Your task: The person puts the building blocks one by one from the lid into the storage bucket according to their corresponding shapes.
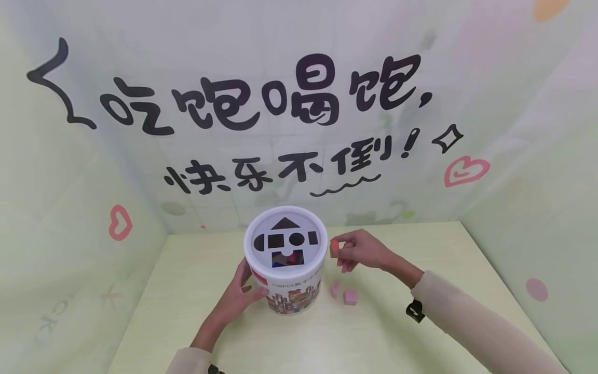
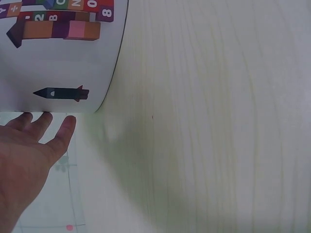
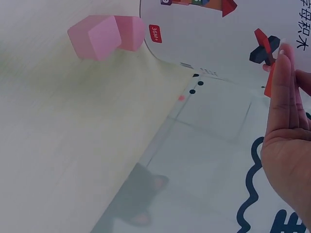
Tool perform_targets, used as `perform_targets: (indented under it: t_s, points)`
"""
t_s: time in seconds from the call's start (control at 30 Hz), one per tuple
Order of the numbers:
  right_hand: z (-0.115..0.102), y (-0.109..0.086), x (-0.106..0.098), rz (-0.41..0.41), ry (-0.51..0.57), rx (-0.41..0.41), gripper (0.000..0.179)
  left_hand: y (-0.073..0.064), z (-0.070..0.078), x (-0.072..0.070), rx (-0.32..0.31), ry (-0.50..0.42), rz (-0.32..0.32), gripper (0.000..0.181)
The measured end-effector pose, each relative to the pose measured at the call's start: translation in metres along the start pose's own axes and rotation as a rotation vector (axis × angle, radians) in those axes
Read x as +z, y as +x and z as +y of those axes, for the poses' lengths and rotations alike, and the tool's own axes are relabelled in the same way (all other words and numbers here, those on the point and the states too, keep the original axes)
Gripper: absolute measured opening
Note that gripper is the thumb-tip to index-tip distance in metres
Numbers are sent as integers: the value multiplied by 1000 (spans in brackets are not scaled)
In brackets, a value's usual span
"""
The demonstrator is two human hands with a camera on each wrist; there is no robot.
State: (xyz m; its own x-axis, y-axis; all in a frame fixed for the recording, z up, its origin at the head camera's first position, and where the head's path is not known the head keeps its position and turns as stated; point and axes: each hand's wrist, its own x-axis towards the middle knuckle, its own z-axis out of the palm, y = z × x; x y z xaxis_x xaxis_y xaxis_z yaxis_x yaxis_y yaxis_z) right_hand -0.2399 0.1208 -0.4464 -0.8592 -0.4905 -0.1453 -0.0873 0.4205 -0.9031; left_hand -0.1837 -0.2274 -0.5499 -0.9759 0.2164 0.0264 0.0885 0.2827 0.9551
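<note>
A white round block bucket [image 1: 294, 298] with printed pictures stands upright on the table, its lid [image 1: 286, 223] cut with several shaped holes. Coloured blocks show through the front hole. My left hand [image 1: 233, 297] rests against the bucket's left side, thumb toward the front; its fingers [image 2: 64, 133] look fairly straight in the left wrist view. Beside the rim on the right, my right hand [image 1: 363, 249] pinches a small orange-red block [image 1: 334, 248] between thumb and fingers. Below that hand lie a pink cube-like block [image 1: 350, 297] and a pink block with a rounded side [image 1: 334, 290].
The pale wooden table [image 1: 388, 337] ends at a back wall [image 1: 224, 208] covered by a printed sheet with large black lettering. Similar sheets close off both sides. A dark band [image 1: 415, 310] hangs at the right sleeve.
</note>
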Motion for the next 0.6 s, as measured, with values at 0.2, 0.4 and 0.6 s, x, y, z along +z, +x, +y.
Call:
perform_targets:
  t_s: [0.2,0.4,0.6]
  points:
    - [-12,-6,-4,-5,-29,-9,32,-1,3,-1,7,0,-3,96]
    - [-25,-13,-8,-21,-38,-11,33,-2,5,-1,11,-3,-6,95]
    - [-34,-19,-13,-26,-53,-9,34,-1,4,-1,4,-2,-8,95]
